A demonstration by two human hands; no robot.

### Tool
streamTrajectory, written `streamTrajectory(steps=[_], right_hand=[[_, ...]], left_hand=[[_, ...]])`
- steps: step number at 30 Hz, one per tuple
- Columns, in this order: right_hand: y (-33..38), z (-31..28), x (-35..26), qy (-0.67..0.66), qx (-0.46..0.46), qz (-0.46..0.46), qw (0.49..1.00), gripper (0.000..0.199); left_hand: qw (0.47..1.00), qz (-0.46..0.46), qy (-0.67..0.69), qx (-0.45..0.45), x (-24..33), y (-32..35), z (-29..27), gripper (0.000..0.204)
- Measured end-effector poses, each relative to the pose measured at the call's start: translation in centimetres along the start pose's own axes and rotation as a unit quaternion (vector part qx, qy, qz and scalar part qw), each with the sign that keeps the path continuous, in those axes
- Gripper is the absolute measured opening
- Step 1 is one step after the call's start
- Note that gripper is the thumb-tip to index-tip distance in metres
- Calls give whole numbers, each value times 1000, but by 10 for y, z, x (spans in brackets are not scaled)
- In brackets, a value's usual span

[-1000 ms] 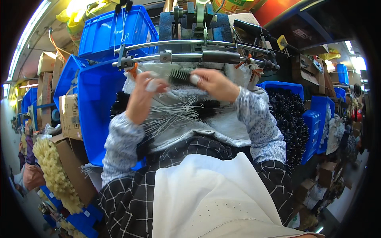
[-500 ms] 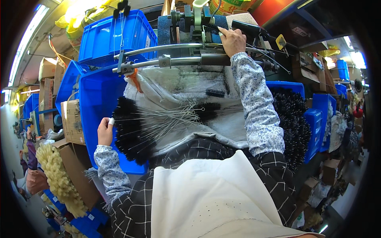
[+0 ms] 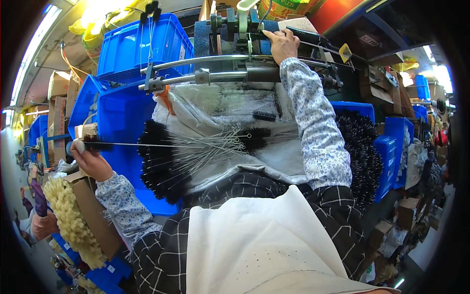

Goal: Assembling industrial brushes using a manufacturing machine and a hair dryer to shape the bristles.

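My left hand [image 3: 91,162], with a white cover on one fingertip, pinches the bristle end of a black wire brush [image 3: 100,143]. The brush's thin stem runs right across a fanned pile of black wire brushes [image 3: 159,164] on a grey-white cloth [image 3: 196,105] over my lap. At the bench machine [image 3: 230,32] ahead, my right hand [image 3: 284,46] is closed at the end of another black brush [image 3: 256,35]. That brush's bristles are partly hidden among the machine parts. A single brush [image 3: 264,115] lies on the cloth near my right sleeve.
Two metal rods [image 3: 220,76] cross in front of the machine. A blue bin [image 3: 115,112] stands at left, below a blue crate [image 3: 142,46]. Many black bristle brushes [image 3: 360,152] fill a container at right. Pale bristle bundles [image 3: 73,220] and cardboard lie lower left.
My left hand has moved left and drawn one brush out from the pile. My right hand has shifted slightly left and up at the machine, with its brush further in among the parts.
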State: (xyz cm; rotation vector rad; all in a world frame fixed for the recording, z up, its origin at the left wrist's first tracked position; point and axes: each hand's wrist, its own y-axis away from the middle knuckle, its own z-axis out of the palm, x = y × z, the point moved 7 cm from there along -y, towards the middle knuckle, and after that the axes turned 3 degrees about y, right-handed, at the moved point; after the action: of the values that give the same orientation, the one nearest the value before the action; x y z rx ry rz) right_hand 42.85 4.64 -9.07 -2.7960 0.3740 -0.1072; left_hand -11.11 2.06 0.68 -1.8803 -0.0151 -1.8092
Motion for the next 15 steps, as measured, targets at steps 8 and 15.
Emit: streamTrajectory(steps=[8,15], right_hand=[[19,-18,20,36,16,95,995,44],[21,-7,17,-114,14,124,986,35]], left_hand=[[996,52,52,53,37,-10,1,23],[994,38,69,74,25,-8,7,22]])
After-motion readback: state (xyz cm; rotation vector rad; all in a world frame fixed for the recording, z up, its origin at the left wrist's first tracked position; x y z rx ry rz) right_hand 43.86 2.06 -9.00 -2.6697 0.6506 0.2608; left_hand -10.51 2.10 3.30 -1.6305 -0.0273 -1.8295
